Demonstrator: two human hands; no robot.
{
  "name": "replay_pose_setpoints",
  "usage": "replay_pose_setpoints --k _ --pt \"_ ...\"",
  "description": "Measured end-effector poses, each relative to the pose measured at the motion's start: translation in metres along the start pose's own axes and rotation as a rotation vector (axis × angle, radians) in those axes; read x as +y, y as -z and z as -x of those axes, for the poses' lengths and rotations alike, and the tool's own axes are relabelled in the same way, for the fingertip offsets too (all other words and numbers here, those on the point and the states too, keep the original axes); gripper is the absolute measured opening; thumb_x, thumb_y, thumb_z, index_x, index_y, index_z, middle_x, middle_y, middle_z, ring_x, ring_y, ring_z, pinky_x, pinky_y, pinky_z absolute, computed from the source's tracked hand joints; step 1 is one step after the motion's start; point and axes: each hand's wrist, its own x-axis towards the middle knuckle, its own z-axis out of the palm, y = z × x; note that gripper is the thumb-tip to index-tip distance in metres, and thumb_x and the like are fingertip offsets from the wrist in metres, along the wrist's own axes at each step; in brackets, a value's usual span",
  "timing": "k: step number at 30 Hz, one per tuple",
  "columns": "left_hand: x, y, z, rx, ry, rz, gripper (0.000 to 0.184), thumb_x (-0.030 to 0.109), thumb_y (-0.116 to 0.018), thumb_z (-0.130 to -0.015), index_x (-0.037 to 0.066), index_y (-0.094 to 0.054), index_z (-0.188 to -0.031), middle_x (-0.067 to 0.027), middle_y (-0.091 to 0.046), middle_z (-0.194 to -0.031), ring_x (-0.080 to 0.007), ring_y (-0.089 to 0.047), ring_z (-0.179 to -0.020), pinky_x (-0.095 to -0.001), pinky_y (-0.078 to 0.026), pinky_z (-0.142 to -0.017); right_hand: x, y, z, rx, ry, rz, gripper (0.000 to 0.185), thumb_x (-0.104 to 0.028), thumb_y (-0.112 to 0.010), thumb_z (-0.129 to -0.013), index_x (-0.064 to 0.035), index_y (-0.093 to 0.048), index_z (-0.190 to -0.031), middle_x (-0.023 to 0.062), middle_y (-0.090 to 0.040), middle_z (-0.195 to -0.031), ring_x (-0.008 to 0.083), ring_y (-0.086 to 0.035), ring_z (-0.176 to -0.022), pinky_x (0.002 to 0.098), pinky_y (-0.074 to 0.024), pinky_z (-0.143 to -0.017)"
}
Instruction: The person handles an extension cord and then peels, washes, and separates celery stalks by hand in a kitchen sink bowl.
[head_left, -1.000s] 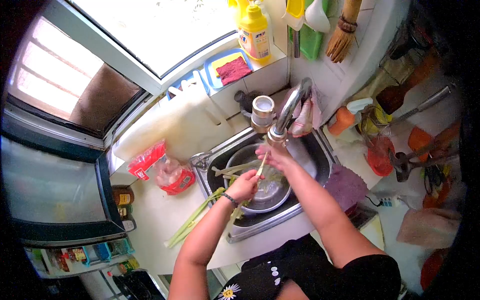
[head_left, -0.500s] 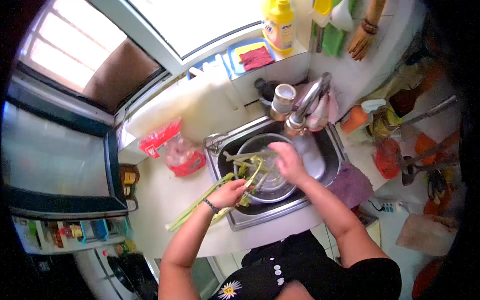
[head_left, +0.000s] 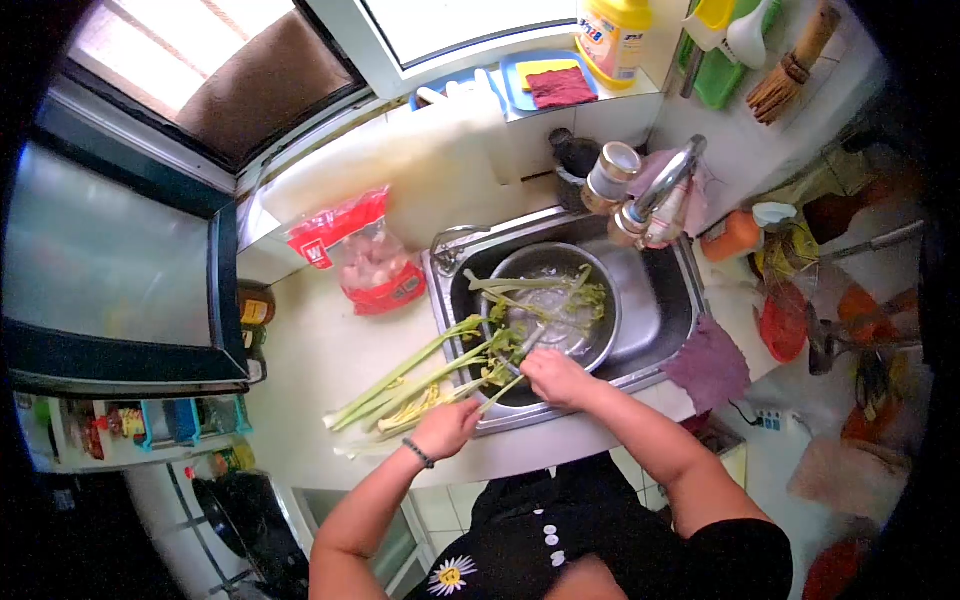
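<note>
My left hand [head_left: 447, 430] is closed around one end of a thin celery stalk [head_left: 500, 395] at the front rim of the sink. The fingers of my right hand [head_left: 558, 378] are pinched together at the stalk's other end. Just beyond my right hand, a round metal bowl [head_left: 613, 335] with water sits in the sink [head_left: 650, 290]. Leafy celery pieces [head_left: 540, 286] lie in the bowl and across its far left rim. More long celery stalks [head_left: 400, 388] rest on the counter beside my left hand, their leafy ends reaching over the sink.
A red-printed plastic bag [head_left: 380, 270] stands on the counter left of the sink. The faucet [head_left: 668, 185] rises behind the bowl. A purple cloth [head_left: 708, 365] drapes over the right sink corner, and an orange spray bottle [head_left: 732, 238] stands beyond it.
My left hand has come down and left from the bowl to the sink's front rim. My right hand has dropped from over the bowl and closed at the stalk.
</note>
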Motion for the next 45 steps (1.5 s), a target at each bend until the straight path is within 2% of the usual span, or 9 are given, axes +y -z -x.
replay_pose_setpoints --k 10,17,20,22,26,29,36,41,45 --pt "-0.018 0.004 0.027 0.164 -0.051 -0.065 0.018 0.025 -0.049 -0.088 0.009 -0.056 -0.094 -0.0208 -0.059 -0.071 -0.0405 -0.058 -0.067 -0.0494 -0.046 -0.059 -0.014 -0.01 -0.015 -0.036 -0.032 -0.146 0.01 -0.009 -0.054 -0.075 -0.0041 -0.05 -0.083 0.0156 -0.054 -0.078 0.0341 -0.054 -0.077 0.041 -0.0437 -0.07" --pt "-0.021 0.006 0.017 0.299 -0.011 -0.258 0.014 0.025 -0.049 -0.088 0.012 -0.054 -0.087 -0.0162 -0.058 -0.062 -0.0365 -0.059 -0.058 -0.0486 -0.045 -0.051 0.077 -0.061 -0.003 0.601 -1.079 -0.508 0.027 -0.023 -0.041 -0.091 -0.0026 -0.056 -0.082 0.016 -0.058 -0.073 0.0301 -0.057 -0.071 0.0391 -0.0444 -0.065" --pt "-0.045 0.002 0.018 0.282 0.052 -0.308 0.011 0.023 -0.051 -0.085 0.012 -0.054 -0.087 -0.015 -0.058 -0.066 -0.0333 -0.059 -0.06 -0.0459 -0.046 -0.05 0.09 -0.012 0.007 -0.126 -0.849 0.081 0.027 -0.026 -0.06 -0.081 -0.0088 -0.058 -0.102 0.0164 -0.063 -0.099 0.0285 -0.059 -0.096 0.0387 -0.0452 -0.079" --pt "-0.061 -0.007 0.009 0.442 -0.079 -0.385 0.011 0.018 -0.056 -0.081 0.01 -0.055 -0.088 -0.015 -0.057 -0.075 -0.0322 -0.058 -0.068 -0.0429 -0.047 -0.056 0.095 -0.014 0.005 0.17 -0.496 0.518 0.034 -0.025 -0.063 -0.077 -0.0104 -0.057 -0.107 0.0164 -0.061 -0.104 0.0312 -0.057 -0.099 0.0432 -0.0422 -0.086" --pt "-0.045 -0.009 0.004 0.562 -0.136 -0.362 0.035 0.019 -0.066 -0.073 0.006 -0.058 -0.104 -0.0165 -0.053 -0.088 -0.0325 -0.055 -0.083 -0.041 -0.047 -0.071 0.121 -0.044 -0.04 -0.103 -0.73 0.075 0.047 -0.027 -0.064 -0.077 -0.0182 -0.052 -0.122 0.0144 -0.054 -0.12 0.0324 -0.048 -0.113 0.0472 -0.0341 -0.096" --pt "-0.03 -0.005 -0.008 0.546 -0.117 -0.352 0.042 0.02 -0.068 -0.074 0.005 -0.056 -0.11 -0.0174 -0.053 -0.101 -0.0325 -0.053 -0.092 -0.0394 -0.046 -0.079 0.146 -0.09 -0.054 -0.251 -0.708 0.052 0.026 -0.028 -0.052 -0.084 -0.0138 -0.059 -0.105 0.0171 -0.061 -0.101 0.035 -0.058 -0.095 0.047 -0.0461 -0.08" --pt "0.008 0.028 -0.069 0.678 -0.236 -0.263 0.035 0.012 -0.065 -0.075 0.007 -0.056 -0.109 -0.0171 -0.052 -0.109 -0.0326 -0.051 -0.102 -0.0394 -0.045 -0.084 0.121 0.009 -0.024 0.258 -0.323 -0.172 0.016 -0.011 -0.049 -0.085 -0.0023 -0.059 -0.095 0.0172 -0.059 -0.081 0.0362 -0.057 -0.077 0.0418 -0.0451 -0.068" --pt "0.049 0.058 -0.128 0.74 -0.462 -0.43 0.038 0.016 -0.06 -0.079 0.011 -0.054 -0.116 -0.0118 -0.051 -0.117 -0.0279 -0.042 -0.119 -0.0508 -0.025 -0.103 0.085 0.087 -0.011 0.118 -0.351 -0.308 0.016 -0.001 -0.05 -0.083 -0.0008 -0.057 -0.098 0.0134 -0.056 -0.076 0.0241 -0.058 -0.075 0.0331 -0.0454 -0.068" --pt "0.059 0.057 -0.145 0.625 -0.538 -0.552 0.006 0.017 -0.055 -0.078 0.011 -0.053 -0.078 -0.0057 -0.061 -0.073 -0.0228 -0.06 -0.074 -0.0424 -0.042 -0.084 0.07 0.112 -0.009 0.133 -0.301 -0.317 0.017 -0.005 -0.052 -0.084 -0.0032 -0.058 -0.1 0.0128 -0.057 -0.074 0.0253 -0.058 -0.076 0.034 -0.0459 -0.069"
